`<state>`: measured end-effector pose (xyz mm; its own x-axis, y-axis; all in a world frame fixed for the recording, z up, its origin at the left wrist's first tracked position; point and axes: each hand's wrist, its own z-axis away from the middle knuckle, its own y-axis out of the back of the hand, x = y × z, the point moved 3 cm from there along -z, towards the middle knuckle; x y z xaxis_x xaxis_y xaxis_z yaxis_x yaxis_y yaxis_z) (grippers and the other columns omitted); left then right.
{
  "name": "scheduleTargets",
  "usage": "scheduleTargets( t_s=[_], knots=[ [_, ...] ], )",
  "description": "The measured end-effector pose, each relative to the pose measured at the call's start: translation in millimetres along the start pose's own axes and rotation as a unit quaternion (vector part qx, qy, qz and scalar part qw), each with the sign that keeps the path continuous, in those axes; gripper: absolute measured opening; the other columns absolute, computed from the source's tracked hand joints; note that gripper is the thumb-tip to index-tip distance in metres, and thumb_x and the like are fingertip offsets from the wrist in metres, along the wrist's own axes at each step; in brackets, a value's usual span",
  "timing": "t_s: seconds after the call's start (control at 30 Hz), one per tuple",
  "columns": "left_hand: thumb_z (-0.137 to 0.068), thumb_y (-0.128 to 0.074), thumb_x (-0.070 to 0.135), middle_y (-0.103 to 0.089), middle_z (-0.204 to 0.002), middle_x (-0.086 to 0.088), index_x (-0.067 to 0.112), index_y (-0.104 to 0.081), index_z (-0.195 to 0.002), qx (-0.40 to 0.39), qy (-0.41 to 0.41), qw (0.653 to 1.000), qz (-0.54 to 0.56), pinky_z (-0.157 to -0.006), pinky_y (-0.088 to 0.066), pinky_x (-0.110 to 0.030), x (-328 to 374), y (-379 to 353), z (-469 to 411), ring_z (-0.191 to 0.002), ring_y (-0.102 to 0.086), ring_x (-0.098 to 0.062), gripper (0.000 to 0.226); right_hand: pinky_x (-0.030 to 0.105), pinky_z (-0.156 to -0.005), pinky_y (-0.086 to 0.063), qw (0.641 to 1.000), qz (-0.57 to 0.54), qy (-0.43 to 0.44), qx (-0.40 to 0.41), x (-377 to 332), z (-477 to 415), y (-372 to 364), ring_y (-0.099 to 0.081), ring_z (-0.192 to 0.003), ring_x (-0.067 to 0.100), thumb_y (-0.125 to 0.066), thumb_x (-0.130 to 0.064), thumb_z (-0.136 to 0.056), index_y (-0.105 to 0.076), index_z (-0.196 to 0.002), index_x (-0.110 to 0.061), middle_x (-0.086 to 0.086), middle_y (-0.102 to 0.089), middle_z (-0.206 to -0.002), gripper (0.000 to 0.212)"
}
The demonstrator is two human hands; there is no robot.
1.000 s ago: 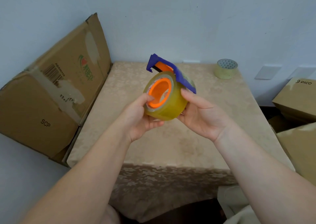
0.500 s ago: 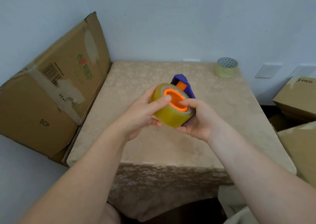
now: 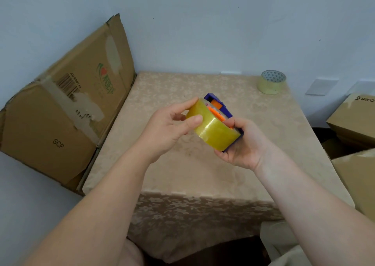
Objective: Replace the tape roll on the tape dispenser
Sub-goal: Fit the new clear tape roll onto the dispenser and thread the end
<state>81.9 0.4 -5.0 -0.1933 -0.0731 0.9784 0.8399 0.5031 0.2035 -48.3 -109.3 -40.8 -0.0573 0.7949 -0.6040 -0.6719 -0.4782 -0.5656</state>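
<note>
A thick yellowish tape roll point(image 3: 215, 131) sits on a blue tape dispenser point(image 3: 220, 105) with an orange hub, both held above the middle of the table. My right hand point(image 3: 246, 144) cups the dispenser from below and behind, fingers wrapped around its lower end. My left hand point(image 3: 172, 124) pinches the left rim of the roll between thumb and fingers. The roll's broad outer face points toward me and hides most of the hub.
A beige patterned table point(image 3: 182, 174) lies below the hands. A thinner pale tape roll point(image 3: 271, 82) stands at its far right corner. A flattened cardboard box point(image 3: 60, 111) leans at the left. More boxes point(image 3: 353, 121) are stacked at the right.
The dispenser and roll have tipped over and shifted right, so the orange hub no longer faces me. My left hand moved from the hub's face to the roll's left rim.
</note>
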Motion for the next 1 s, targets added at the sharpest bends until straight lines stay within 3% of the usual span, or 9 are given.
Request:
scheduleTargets(
  t_s=[0.1, 0.2, 0.3, 0.43, 0.57, 0.67, 0.8, 0.9, 1.0],
  knots=[
    [-0.088, -0.057, 0.028, -0.065, -0.122, -0.005, 0.026, -0.054, -0.131, 0.005, 0.023, 0.999, 0.049, -0.084, -0.056, -0.036, 1.4, -0.7, 0.9, -0.103, -0.062, -0.013, 0.042, 0.030, -0.058, -0.058, 0.999, -0.015, 0.031, -0.028, -2.1, -0.6, -4.5, -0.066, -0.079, 0.026, -0.047, -0.010, -0.082, -0.059, -0.103, -0.014, 0.011, -0.066, -0.091, 0.025],
    [-0.086, -0.056, 0.041, -0.059, -0.130, 0.001, 0.032, -0.041, -0.140, -0.030, 0.085, 0.991, 0.102, -0.078, -0.059, -0.037, -1.2, -4.9, 2.4, -0.110, -0.063, -0.015, 0.057, 0.035, -0.077, -0.054, 0.994, -0.035, 0.085, -0.050, -6.4, -6.1, -5.9, -0.060, -0.089, 0.023, -0.046, -0.001, -0.083, -0.058, -0.105, -0.007, 0.011, -0.059, -0.100, 0.025],
    [-0.079, -0.067, 0.033, -0.060, -0.124, 0.004, 0.034, -0.034, -0.143, -0.056, 0.100, 0.990, 0.083, -0.070, -0.058, -0.030, -5.5, -5.3, 1.9, -0.106, -0.064, -0.010, 0.072, 0.031, -0.077, -0.055, 0.981, 0.080, 0.170, -0.049, -10.0, -10.2, -5.0, -0.061, -0.082, 0.017, -0.054, 0.006, -0.081, -0.057, -0.110, -0.007, 0.006, -0.058, -0.096, 0.032],
    [-0.078, -0.068, 0.001, -0.064, -0.104, 0.004, 0.023, -0.051, -0.127, -0.063, 0.079, 0.993, 0.054, -0.066, -0.056, -0.029, -9.9, 3.1, 0.3, -0.087, -0.066, -0.010, 0.056, 0.023, -0.078, -0.055, 0.940, 0.229, 0.232, -0.103, -12.1, -8.3, -2.1, -0.066, -0.093, 0.010, -0.066, 0.004, -0.066, -0.057, -0.118, -0.019, -0.008, -0.070, -0.095, 0.058],
    [-0.068, -0.071, -0.008, -0.064, -0.116, 0.001, 0.028, -0.054, -0.121, -0.075, 0.018, 0.996, -0.047, -0.081, -0.056, -0.031, -14.3, 13.9, -1.7, -0.100, -0.065, -0.016, 0.066, 0.037, -0.095, -0.052, 0.888, 0.375, 0.215, -0.159, -14.6, 2.1, -4.5, -0.060, -0.117, 0.021, -0.078, 0.003, -0.059, -0.052, -0.128, -0.014, 0.005, -0.065, -0.125, 0.076],
    [-0.067, -0.072, -0.009, -0.063, -0.116, 0.004, 0.028, -0.055, -0.121, -0.085, -0.030, 0.985, -0.149, -0.082, -0.051, -0.020, -15.1, 16.9, -2.2, -0.105, -0.061, -0.012, 0.067, 0.028, -0.089, -0.053, 0.838, 0.489, 0.192, -0.150, -11.2, 7.5, -3.0, -0.063, -0.101, 0.004, -0.085, -0.001, -0.048, -0.061, -0.109, -0.023, -0.012, -0.071, -0.103, 0.068],
    [-0.069, -0.075, 0.001, -0.063, -0.114, 0.006, 0.025, -0.060, -0.122, -0.099, -0.103, 0.947, -0.287, -0.088, -0.040, -0.011, -11.3, 10.5, 0.8, -0.107, -0.056, -0.007, 0.060, 0.008, -0.066, -0.049, 0.791, 0.558, 0.182, -0.169, -0.4, 9.5, -4.3, -0.060, -0.066, -0.015, -0.084, 0.011, -0.054, -0.061, -0.084, -0.033, -0.029, -0.068, -0.066, 0.057],
    [-0.070, -0.075, 0.003, -0.061, -0.110, 0.007, 0.023, -0.060, -0.124, -0.079, -0.110, 0.950, -0.280, -0.093, -0.043, -0.017, -9.4, 7.1, 0.0, -0.107, -0.057, -0.009, 0.060, 0.013, -0.063, -0.049, 0.766, 0.586, 0.208, -0.162, 0.4, 10.5, -10.1, -0.063, -0.070, -0.007, -0.086, 0.006, -0.055, -0.062, -0.089, -0.025, -0.014, -0.071, -0.076, 0.051],
    [-0.071, -0.073, 0.003, -0.058, -0.118, 0.008, 0.029, -0.050, -0.132, -0.057, -0.076, 0.966, -0.239, -0.100, -0.043, -0.020, -8.7, 11.4, -4.0, -0.114, -0.055, -0.006, 0.070, 0.020, -0.061, -0.045, 0.701, 0.643, 0.281, -0.128, -0.5, 3.3, -14.9, -0.059, -0.072, 0.002, -0.084, -0.009, -0.057, -0.057, -0.082, -0.015, -0.006, -0.062, -0.081, 0.038]
  ],
)
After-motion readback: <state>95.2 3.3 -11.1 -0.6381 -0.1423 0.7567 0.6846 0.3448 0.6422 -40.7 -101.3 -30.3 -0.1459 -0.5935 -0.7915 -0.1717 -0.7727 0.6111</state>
